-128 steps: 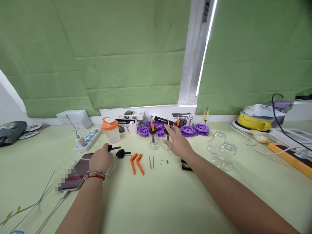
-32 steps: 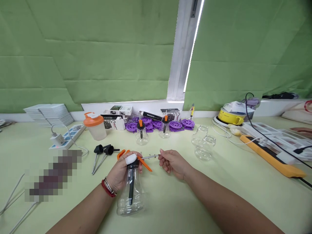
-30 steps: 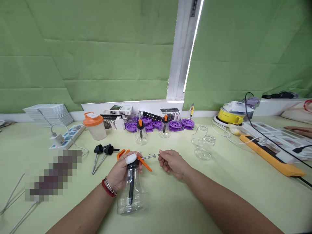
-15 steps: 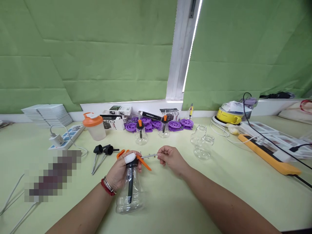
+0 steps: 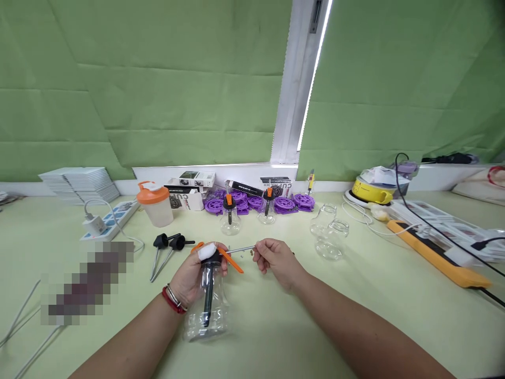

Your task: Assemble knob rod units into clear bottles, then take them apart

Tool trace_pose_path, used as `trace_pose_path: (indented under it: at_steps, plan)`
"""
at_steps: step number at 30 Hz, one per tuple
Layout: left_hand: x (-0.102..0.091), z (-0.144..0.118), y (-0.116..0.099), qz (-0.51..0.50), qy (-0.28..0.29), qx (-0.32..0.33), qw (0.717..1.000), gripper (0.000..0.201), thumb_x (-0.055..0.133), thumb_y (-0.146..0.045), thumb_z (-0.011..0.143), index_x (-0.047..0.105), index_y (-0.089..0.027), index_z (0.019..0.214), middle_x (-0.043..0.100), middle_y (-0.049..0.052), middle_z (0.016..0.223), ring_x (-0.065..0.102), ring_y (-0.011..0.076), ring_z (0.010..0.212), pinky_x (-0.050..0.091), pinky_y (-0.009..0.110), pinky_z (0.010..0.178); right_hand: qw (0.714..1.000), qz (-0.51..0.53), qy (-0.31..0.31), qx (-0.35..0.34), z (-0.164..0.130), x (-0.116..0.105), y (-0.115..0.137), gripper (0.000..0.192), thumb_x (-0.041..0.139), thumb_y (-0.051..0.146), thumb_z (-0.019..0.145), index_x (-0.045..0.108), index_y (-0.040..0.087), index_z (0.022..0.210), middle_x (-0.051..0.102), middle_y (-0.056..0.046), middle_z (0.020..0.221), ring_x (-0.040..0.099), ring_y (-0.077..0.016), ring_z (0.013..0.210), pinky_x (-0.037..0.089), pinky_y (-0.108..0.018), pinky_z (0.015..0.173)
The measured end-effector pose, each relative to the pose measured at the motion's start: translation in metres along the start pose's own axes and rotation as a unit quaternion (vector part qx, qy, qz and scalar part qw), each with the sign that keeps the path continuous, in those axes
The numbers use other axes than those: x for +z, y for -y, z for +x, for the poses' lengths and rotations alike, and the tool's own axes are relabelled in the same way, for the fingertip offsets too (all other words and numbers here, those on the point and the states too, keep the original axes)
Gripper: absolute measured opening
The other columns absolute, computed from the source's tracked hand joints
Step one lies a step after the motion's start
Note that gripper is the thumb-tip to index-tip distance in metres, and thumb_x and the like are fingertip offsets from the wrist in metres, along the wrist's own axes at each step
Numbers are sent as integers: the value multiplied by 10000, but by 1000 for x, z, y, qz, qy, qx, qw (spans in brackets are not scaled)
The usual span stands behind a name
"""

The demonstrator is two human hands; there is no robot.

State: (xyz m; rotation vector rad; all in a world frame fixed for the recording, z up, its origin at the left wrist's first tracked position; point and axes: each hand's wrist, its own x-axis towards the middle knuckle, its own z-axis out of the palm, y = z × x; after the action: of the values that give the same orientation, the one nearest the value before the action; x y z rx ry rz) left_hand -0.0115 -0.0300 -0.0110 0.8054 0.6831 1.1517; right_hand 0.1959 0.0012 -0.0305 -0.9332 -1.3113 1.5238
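Observation:
My left hand (image 5: pixel 188 273), a white wrap on its thumb, is closed round the black cap (image 5: pixel 213 258) of a clear bottle (image 5: pixel 221 318), which leans a little. A black tube runs down inside the bottle. Orange lever-like pieces (image 5: pixel 232 261) stick out beside the fingers. From the cap, a thin metal rod (image 5: pixel 241 249) points right; my right hand (image 5: pixel 278 260) pinches its far end between thumb and fingers. Tiny bits (image 5: pixel 251 252) lie on the table under the rod. Left of the bottle are black funnel-shaped parts (image 5: pixel 178 242) with metal rods.
Two clear bottles with black-and-orange tops (image 5: pixel 230 223) stand behind my hands, before purple reels (image 5: pixel 284 204) and boxes (image 5: pixel 189 200). Two clear vessels (image 5: pixel 330 247) are to the right. An orange-lidded shaker (image 5: pixel 158 210) and power strip (image 5: pixel 114 220) stand left; an orange power strip (image 5: pixel 437 255) lies right.
The bottle's base has swung slightly left in my left hand. My right hand has turned slightly and keeps its pinch on the rod. The whole view has shifted a little.

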Motion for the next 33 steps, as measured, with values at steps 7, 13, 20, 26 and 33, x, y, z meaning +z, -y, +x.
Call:
trace_pose_path:
  at_steps: [7, 13, 20, 26, 33]
  plan:
    - [-5, 1, -1, -3, 6, -6, 1000, 223, 598, -304, 779, 673, -108, 856, 641, 77, 677, 601, 164, 603, 510, 269, 580, 985, -152, -37, -69, 5, -11, 0, 181, 566, 364, 811, 586, 185, 801, 603, -3, 686, 510, -111, 538, 414, -259, 548]
    - [-9, 3, -11, -33, -104, 30, 994, 170, 593, -280, 767, 645, -132, 834, 644, 61, 631, 613, 169, 575, 503, 249, 515, 821, -561, 15, -104, 7, -10, -13, 199, 483, 169, 870, 653, 167, 767, 611, -77, 854, 582, -174, 754, 379, -282, 691]
    - [-9, 2, -19, -68, -182, 48, 980, 133, 587, -278, 768, 612, -164, 832, 643, 42, 621, 633, 183, 591, 520, 275, 499, 750, -657, 32, -69, 15, 0, -27, 252, 453, 184, 906, 651, 144, 755, 624, -96, 838, 600, -177, 690, 356, -276, 618]
    - [-7, 2, -20, -60, -208, 68, 974, 155, 614, -285, 739, 599, -155, 823, 655, 53, 625, 646, 201, 605, 519, 283, 510, 761, -645, -9, -65, 20, -2, -24, 141, 496, 199, 889, 626, 146, 882, 651, -103, 909, 609, -210, 828, 373, -283, 683]
    - [3, -1, -13, -30, -180, 162, 970, 253, 687, -336, 705, 575, -193, 881, 655, 5, 692, 647, 183, 675, 524, 298, 618, 961, -272, 40, -2, -15, 11, 3, 400, 408, 555, 885, 567, 190, 854, 625, -60, 776, 617, -194, 729, 437, -295, 646]
